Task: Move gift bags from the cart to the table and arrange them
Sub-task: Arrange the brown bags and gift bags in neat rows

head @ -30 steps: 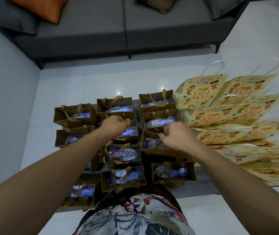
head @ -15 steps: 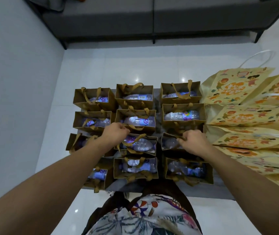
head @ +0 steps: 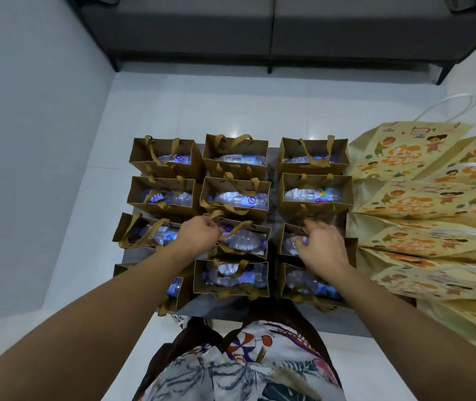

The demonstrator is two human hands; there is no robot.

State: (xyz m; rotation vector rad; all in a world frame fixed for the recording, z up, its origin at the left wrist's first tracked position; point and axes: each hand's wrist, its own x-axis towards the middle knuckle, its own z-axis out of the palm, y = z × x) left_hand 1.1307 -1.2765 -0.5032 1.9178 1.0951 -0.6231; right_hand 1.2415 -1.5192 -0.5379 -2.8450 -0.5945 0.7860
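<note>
Head: left hand (head: 199, 235) pinches bag handle (head: 232, 231); right hand (head: 322, 246) curled on bag rim (head: 290, 228); bottle labels unreadable.

gift bags (head: 235, 198) in rows on table (head: 344, 321), printed bags (head: 422, 204) right

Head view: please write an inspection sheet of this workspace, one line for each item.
Surface: dark table, mostly covered by bags.
Job's things: brown gift bags standing open in three columns, each with a water bottle inside.
Clutter: yellow printed bags lying overlapped at the right.
Grippers: left hand grips a ribbon handle of a middle-column bag; right hand curls over a right-column bag's rim.
Cables: nothing seen.
Surroundings: grey sofa, white tiled floor, wall at left.
</note>
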